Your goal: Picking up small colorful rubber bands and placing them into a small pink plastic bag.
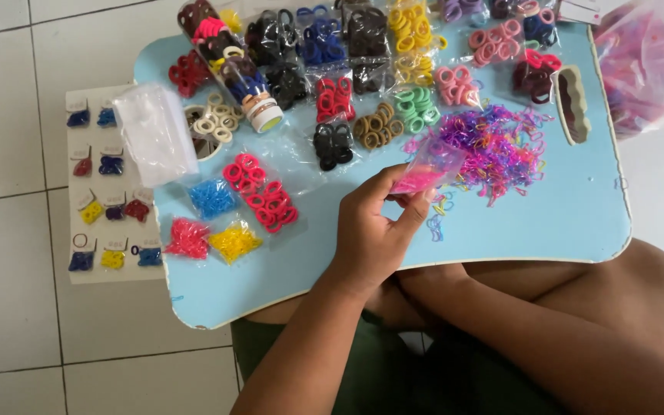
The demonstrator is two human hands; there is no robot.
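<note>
Right now my left hand (374, 230) pinches a small clear bag of pink bands (424, 173) at its lower edge; it looks light, limp and slippery, best gripped by the rim; my right hand is hidden beneath the blue lap table (547, 223), state unknowable; beyond my fingertips lies the loose pile of bands (497, 146).

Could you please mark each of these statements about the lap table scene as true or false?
1. The left hand pinches a small clear bag holding pink bands. True.
2. The loose pile of bands lies left of that bag. False: it lies to the right.
3. The lap table is red. False: it is light blue.
4. A white card with small packets lies on the tiled floor beside the table. True.
5. The right hand grips the yellow bands. False: it is out of view.
</note>
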